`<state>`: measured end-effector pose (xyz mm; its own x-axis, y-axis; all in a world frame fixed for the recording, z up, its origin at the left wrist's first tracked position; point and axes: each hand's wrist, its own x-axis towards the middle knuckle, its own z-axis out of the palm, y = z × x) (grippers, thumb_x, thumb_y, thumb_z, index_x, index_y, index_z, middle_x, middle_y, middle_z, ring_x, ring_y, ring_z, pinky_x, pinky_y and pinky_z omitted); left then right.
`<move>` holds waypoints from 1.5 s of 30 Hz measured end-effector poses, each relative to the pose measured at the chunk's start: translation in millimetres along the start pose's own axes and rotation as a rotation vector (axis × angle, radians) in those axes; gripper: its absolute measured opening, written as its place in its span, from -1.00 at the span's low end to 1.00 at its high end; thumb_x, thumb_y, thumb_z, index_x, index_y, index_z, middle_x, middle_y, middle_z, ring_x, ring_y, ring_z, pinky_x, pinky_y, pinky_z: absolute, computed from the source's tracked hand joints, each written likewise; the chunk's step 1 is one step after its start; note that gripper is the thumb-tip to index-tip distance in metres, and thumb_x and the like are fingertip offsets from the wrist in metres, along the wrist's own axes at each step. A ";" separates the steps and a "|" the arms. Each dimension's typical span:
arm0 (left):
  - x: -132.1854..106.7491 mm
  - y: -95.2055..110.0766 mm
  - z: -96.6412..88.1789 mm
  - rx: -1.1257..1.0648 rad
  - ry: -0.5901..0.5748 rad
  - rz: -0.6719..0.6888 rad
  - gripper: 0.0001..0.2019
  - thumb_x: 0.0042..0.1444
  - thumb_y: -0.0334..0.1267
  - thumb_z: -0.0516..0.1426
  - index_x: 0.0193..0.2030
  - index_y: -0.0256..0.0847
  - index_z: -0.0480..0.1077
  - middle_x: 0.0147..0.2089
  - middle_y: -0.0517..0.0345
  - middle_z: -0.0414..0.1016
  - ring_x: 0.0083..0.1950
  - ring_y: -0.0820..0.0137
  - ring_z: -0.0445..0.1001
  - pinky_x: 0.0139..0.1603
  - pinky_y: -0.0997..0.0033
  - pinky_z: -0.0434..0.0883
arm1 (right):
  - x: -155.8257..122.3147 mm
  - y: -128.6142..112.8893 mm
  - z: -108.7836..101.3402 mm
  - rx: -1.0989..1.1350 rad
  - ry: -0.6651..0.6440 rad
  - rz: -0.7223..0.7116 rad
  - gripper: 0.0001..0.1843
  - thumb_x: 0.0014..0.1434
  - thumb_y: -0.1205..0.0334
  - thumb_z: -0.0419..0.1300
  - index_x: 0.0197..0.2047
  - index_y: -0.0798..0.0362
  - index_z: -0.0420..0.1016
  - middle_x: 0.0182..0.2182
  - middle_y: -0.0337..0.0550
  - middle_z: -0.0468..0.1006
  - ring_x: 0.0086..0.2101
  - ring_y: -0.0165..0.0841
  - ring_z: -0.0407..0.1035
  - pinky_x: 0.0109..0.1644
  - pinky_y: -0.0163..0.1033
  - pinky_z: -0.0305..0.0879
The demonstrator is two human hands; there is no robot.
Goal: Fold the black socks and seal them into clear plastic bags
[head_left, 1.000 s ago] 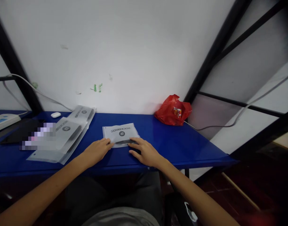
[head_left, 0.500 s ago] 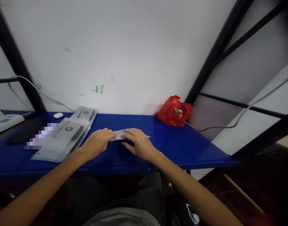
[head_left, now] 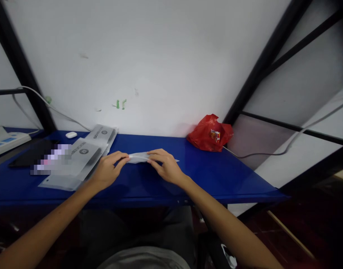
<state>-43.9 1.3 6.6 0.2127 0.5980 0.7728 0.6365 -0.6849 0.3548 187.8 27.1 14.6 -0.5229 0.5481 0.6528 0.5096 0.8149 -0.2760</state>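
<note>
A folded, frosted translucent plastic bag [head_left: 139, 157] stretches between my two hands, over the middle of the blue desk. My left hand [head_left: 111, 168] pinches its left end between thumb and fingers. On the other side, my right hand [head_left: 165, 166] grips it with thumb below and fingers on top. A pale tip of the bag pokes out to the right, behind the right hand's knuckles. To the left of my left hand lie several frosted plastic bags [head_left: 76, 158] with dark printed lettering, overlapping in a loose stack.
The blue desk [head_left: 216, 175] stands against a white wall. A red plastic bag [head_left: 206, 132] with a small packet sits at its back right. At the left are a white earbud case [head_left: 71, 135], a dark flat device [head_left: 22, 158] and a power strip [head_left: 9, 144].
My left hand has shifted left and now pinches the bag's end with its thumb. My right thumb has closed up against the bag. More of the bag shows between the hands.
</note>
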 end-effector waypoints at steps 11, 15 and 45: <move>-1.8 16.8 12.4 0.121 -0.074 0.078 -0.79 0.28 -0.28 -0.07 -0.28 -0.17 0.36 -0.34 0.20 0.46 -0.31 0.44 0.45 -0.22 0.42 0.39 | 17.8 -23.8 -6.5 0.036 -0.116 -0.024 -0.81 0.20 0.24 0.14 -0.12 0.02 0.51 -0.02 -0.06 0.49 0.00 -0.30 0.34 0.10 -0.06 0.28; 0.0 24.5 10.5 0.135 -0.080 0.074 -0.77 0.28 -0.30 -0.09 -0.28 -0.18 0.36 -0.34 0.18 0.48 -0.31 0.42 0.46 -0.22 0.40 0.39 | 25.2 -28.8 -10.1 0.097 -0.156 -0.041 -0.85 0.21 0.27 0.13 -0.18 0.01 0.52 -0.07 -0.10 0.52 -0.06 -0.35 0.38 0.07 -0.12 0.31; -5.2 12.9 -4.1 0.099 -0.202 0.062 -0.78 0.27 -0.22 -0.05 -0.18 -0.17 0.39 -0.29 0.18 0.49 -0.25 0.42 0.43 -0.16 0.40 0.38 | -3.4 -15.6 -27.7 -0.220 -0.139 -0.029 -0.84 0.19 0.32 0.09 -0.23 0.04 0.50 -0.05 -0.06 0.50 -0.07 -0.26 0.36 -0.01 -0.06 0.27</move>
<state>-39.8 -12.4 9.3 0.3918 0.6338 0.6669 0.6852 -0.6848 0.2482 200.6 7.3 36.2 -0.6206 0.5583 0.5506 0.6213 0.7785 -0.0890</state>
